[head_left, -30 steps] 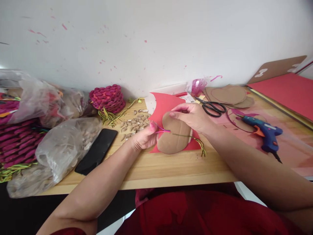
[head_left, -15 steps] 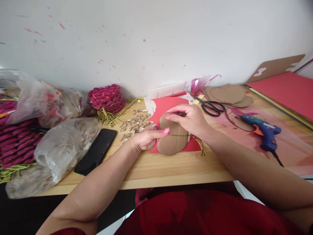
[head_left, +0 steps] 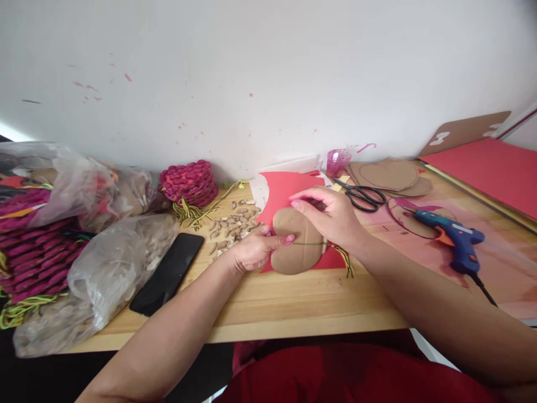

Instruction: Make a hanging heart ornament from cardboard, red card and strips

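Note:
A brown cardboard heart lies turned on its side, its notch facing left. My left hand grips it at that notch, thumb on top and fingers beneath. A thin dark cord runs over the cardboard to a yellow-green and dark yarn tassel on the right. My right hand is over the heart's upper right edge, thumb and index fingertips brought together; whatever is between them, if anything, is too small to see. Under the heart is a sheet of red paper with a curved cut-out.
Left of the heart are pistachio-like shells, a black phone, plastic bags and a stack of magenta shell-covered pieces. To the right are scissors, cardboard hearts, a blue glue gun and a pink cup.
My right hand's fingertips have come off the face of the heart and moved up beyond its edge. My left hand keeps its hold. The camera view has tilted up slightly.

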`<state>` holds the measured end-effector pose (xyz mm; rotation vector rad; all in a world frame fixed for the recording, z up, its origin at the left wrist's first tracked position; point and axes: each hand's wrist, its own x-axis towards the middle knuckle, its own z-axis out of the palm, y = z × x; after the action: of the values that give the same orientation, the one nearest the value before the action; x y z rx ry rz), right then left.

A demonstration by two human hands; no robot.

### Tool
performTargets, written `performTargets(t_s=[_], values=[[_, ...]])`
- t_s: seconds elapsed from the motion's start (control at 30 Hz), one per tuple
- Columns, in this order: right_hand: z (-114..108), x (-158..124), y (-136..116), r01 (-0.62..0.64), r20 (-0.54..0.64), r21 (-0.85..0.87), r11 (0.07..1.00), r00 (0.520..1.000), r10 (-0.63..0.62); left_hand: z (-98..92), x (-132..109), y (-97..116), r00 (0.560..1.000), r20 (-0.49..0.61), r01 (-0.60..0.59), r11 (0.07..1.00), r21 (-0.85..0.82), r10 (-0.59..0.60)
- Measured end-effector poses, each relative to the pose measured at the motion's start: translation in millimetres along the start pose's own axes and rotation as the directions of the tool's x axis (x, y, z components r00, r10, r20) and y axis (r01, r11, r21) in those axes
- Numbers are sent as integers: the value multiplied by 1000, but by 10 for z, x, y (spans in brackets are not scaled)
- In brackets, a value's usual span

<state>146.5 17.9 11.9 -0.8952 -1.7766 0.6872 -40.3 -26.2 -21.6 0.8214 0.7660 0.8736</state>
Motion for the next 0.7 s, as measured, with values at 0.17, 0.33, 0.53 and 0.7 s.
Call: performTargets(t_s=[0.17,0.33,0.53,0.7], values=[[-169,160,247,-169,-179,120,978,966,189,-9,-6,29,999,-37,11,1000,3,-11],[-280,256,396,-371,-28,468,802,901,433,-16,-11,66,996,-86,7,1000,-21,-8],[-307,241,210,-547,289,616,567,826,483,-50,21,84,991,-119,-71,996,-58,63],[-283,252,206,-418,45,602,680,868,494,-45,38,100,980,-170,-123,987,-103,104]])
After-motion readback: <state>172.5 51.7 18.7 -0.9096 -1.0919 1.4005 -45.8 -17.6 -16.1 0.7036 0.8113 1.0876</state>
